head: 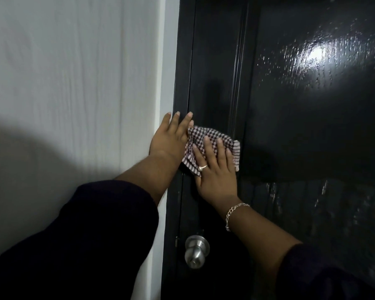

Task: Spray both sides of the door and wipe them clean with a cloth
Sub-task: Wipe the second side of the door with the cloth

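Note:
A glossy black door (301, 126) fills the right half of the view, its panel shining with wet streaks. A checked red-and-white cloth (206, 135) lies flat against the door's left stile. My right hand (214, 172) presses on the cloth with straight, spread fingers. My left hand (169, 135) rests flat with straight fingers on the door's left edge and frame, just left of the cloth and touching its corner. No spray bottle is in view.
A round metal doorknob (196, 251) sticks out of the door below my hands. A pale grey wall (74, 94) runs along the left of the black door frame (180, 83).

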